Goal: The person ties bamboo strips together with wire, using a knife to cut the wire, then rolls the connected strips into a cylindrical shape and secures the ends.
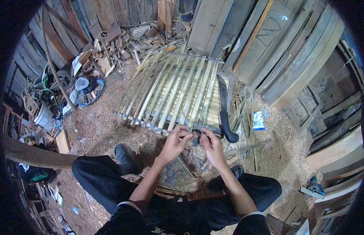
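A slatted panel of pale strips (182,90) lies on the ground before me. At its near edge, my left hand (178,140) is closed, with fingertips pinched on something small and thin that I cannot make out. Close beside it on the right, my right hand (210,144) is also closed, fingertips together at the same spot. The fingertips of both hands nearly meet, and they hide most of what lies between them. A large knife with a black handle (227,127) rests along the panel's right side, its dark blade pointing away from me.
Scrap wood (127,39) is heaped at the back left. A blue basin (92,94) stands at the left among clutter. Long boards (291,51) lean at the right. A blue and white packet (259,120) lies right of the knife. Thin strips (248,147) litter the ground.
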A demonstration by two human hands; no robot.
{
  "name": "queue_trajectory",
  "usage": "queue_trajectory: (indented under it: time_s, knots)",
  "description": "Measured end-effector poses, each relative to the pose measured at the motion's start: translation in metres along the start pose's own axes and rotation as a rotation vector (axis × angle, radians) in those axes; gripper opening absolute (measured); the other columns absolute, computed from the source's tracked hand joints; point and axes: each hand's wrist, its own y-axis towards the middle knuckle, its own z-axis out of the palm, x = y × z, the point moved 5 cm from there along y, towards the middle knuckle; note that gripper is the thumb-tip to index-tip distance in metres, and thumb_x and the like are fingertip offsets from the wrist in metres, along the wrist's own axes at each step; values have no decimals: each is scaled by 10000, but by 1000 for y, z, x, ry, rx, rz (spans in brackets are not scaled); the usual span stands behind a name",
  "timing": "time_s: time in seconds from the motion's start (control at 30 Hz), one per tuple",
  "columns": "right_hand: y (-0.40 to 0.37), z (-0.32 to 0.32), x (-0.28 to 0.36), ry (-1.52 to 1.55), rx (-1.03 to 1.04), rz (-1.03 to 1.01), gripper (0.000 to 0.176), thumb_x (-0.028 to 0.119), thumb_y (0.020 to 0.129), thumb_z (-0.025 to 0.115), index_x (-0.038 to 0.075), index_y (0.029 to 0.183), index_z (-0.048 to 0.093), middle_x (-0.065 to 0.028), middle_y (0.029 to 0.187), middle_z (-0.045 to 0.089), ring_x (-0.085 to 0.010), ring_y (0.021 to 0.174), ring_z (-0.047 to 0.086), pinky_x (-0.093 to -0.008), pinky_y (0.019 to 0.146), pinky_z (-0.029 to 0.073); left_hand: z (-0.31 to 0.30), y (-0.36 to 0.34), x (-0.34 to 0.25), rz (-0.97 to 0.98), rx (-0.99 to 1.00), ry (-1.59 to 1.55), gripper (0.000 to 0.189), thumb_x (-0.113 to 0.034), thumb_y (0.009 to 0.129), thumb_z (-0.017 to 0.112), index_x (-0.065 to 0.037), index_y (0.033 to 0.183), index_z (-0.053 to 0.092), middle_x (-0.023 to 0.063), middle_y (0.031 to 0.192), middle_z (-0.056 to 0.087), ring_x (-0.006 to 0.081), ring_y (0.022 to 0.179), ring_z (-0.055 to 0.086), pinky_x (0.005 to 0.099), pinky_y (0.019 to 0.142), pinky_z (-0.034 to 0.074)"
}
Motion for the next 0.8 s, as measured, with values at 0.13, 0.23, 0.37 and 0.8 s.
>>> queue_trajectory:
  time_s: [0.13,0.23,0.37,0.8]
  knots:
    - [6,0,5,114,19,160,234,96,1025,559,2,1228,630,-124,972,716,-162,776,663,-292,730,532,8,2,-13,-38,-26,-102,217,-101,958,681,17,1114,588,112,1050,727,210,1032,665,386,986,464]
    - [10,3,-8,74,19,94,250,57,997,595,-10,1234,639,-118,973,720,-164,776,678,-279,705,538,7,9,-30,183,-106,105,110,-61,884,742,-2,962,690,85,1072,720,220,1056,646,374,969,485]
    - [10,5,-23,22,27,60,175,41,946,674,-41,1096,712,-101,950,728,-134,780,674,-247,678,527,4,13,-51,314,-207,342,116,-58,792,797,-76,904,775,67,1097,718,274,1156,581,392,1022,430]
    - [11,-1,-5,376,106,293,135,91,1016,593,-18,1075,647,3,863,625,-64,764,558,-245,655,460,19,23,-16,31,132,-81,391,-164,991,665,3,1336,587,113,1054,706,142,958,661,320,846,538]
